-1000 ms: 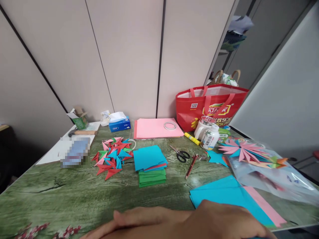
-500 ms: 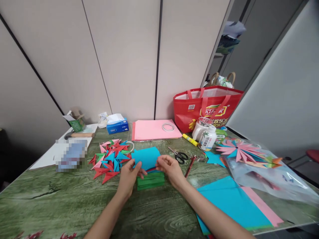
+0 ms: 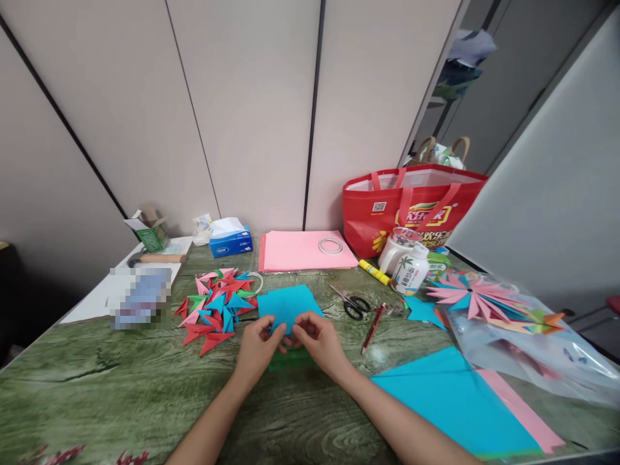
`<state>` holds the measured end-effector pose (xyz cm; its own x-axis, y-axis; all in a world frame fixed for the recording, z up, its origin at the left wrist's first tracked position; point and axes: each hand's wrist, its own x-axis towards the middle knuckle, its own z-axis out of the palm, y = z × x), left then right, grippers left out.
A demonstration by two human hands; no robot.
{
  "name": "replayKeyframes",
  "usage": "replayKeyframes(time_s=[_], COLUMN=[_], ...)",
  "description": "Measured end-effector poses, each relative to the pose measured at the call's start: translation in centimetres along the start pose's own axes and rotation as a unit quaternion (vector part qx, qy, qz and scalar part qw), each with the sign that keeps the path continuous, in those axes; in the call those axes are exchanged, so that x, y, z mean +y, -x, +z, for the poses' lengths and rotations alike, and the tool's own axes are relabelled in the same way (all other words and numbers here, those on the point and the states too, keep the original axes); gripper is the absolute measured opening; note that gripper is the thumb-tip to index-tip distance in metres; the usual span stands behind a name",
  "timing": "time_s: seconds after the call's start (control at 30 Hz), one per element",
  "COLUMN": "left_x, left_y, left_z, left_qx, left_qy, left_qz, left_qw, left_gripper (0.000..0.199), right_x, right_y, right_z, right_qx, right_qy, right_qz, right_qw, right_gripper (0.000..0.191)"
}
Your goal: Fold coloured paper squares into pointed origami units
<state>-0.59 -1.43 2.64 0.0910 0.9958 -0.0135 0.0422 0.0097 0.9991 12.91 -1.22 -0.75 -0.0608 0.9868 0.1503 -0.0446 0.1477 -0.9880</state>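
A sheet of blue paper (image 3: 289, 303) is held up between my two hands over the middle of the table. My left hand (image 3: 261, 339) pinches its near edge with thumb and fingers. Close beside it, my right hand (image 3: 314, 332) pinches the same edge, the thumbs only a little apart. Green paper (image 3: 295, 360) lies on the table beneath, mostly covered by my hands. To the left is a pile of folded paper pieces (image 3: 220, 310) in red, pink, blue and green. Black-handled scissors (image 3: 356, 305) and a dark red pen (image 3: 374, 328) lie right of my right hand.
Pink paper (image 3: 290, 252) with a ring on it lies at the back, near a blue tissue box (image 3: 231, 243). A red bag (image 3: 363, 219), a white bottle (image 3: 411, 270) and a glue stick (image 3: 374, 272) stand or lie back right. Large blue sheets (image 3: 450, 407) lie front right.
My hands have come closer together along the near edge of the blue paper. Earlier, my right hand was at its right side. The view has shifted slightly.
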Motion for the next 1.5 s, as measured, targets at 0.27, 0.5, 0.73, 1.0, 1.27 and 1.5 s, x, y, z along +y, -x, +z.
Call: replayKeyframes(time_s=[0.27, 0.5, 0.73, 1.0, 1.27, 1.5], left_x=[-0.3, 0.2, 0.1, 0.2, 0.5, 0.3], left_y=[-0.1, 0.0, -0.3, -0.2, -0.1, -0.1], left_z=[-0.3, -0.2, -0.7, -0.7, -0.6, -0.4], left_qx=[-0.098, -0.052, -0.043, -0.086, -0.124, -0.108], left_qy=[0.083, 0.173, 0.215, 0.176, 0.11, 0.104], left_qz=[-0.031, -0.095, -0.167, -0.11, -0.116, -0.13], left_qw=[0.991, 0.979, 0.961, 0.974, 0.979, 0.98], left_gripper=[0.018, 0.013, 0.017, 0.012, 0.009, 0.01], right_x=[-0.4, -0.6, -0.7, -0.8, -0.8, -0.6], right_y=[0.0, 0.2, 0.5, -0.2, -0.3, -0.1], right_z=[-0.3, -0.3, -0.7, -0.9, -1.6, -1.4], right_qx=[-0.021, -0.056, -0.057, -0.096, -0.167, -0.174], right_qy=[-0.055, -0.1, 0.039, -0.221, -0.329, -0.295], right_qz=[0.019, 0.031, -0.121, 0.215, 0.366, 0.322], right_qw=[0.998, 0.993, 0.99, 0.946, 0.854, 0.883], right_gripper=[0.018, 0.016, 0.012, 0.032, 0.022, 0.022])
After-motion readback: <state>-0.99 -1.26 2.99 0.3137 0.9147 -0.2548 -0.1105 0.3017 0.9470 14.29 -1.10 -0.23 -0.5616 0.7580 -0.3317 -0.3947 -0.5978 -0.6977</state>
